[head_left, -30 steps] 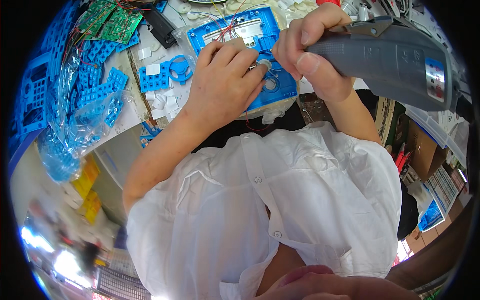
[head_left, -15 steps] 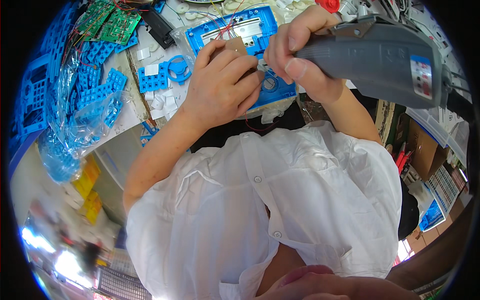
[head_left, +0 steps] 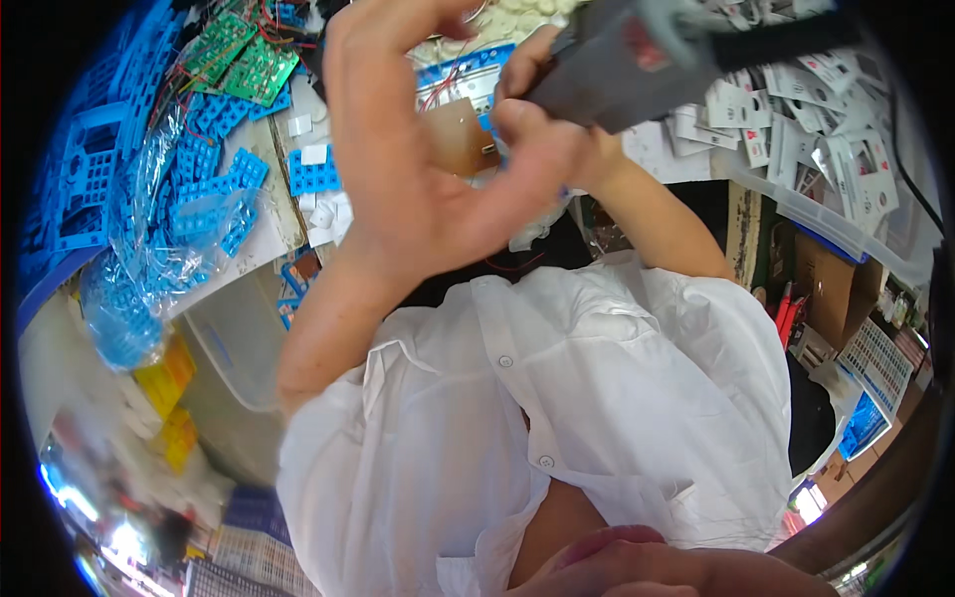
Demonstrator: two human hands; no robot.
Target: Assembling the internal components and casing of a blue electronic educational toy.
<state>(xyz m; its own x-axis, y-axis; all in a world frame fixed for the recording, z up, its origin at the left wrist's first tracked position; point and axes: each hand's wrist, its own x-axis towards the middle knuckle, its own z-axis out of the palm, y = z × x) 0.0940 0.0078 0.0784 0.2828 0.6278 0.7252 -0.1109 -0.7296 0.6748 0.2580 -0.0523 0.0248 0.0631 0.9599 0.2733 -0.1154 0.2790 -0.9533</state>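
Note:
My left hand (head_left: 413, 189) is raised close to the camera, somewhat blurred, its thumb and fingers apart with nothing held. My right hand (head_left: 547, 124) is wrapped round a grey corded power tool (head_left: 602, 75); its working tip is hidden. Under and between the hands lies a blue plastic housing (head_left: 495, 56) with a silvery strip and thin red wires (head_left: 438, 93). A flat brown board (head_left: 458, 134) rests over it, partly covered by my left hand. The lower part of the housing is mostly blocked from sight.
Blue keypad parts (head_left: 214, 189), partly in clear plastic, and green circuit boards (head_left: 264, 72) crowd the left. White pieces (head_left: 328, 214) lie by a blue button panel (head_left: 313, 174). At right, a clear bin (head_left: 811, 214) stands below many white printed parts (head_left: 786, 119). A black cord (head_left: 786, 42) trails from the tool.
My left hand has let go of the brown board and risen toward the camera, fingers spreading. The power tool has swung up and left in my right hand, uncovering white parts at right.

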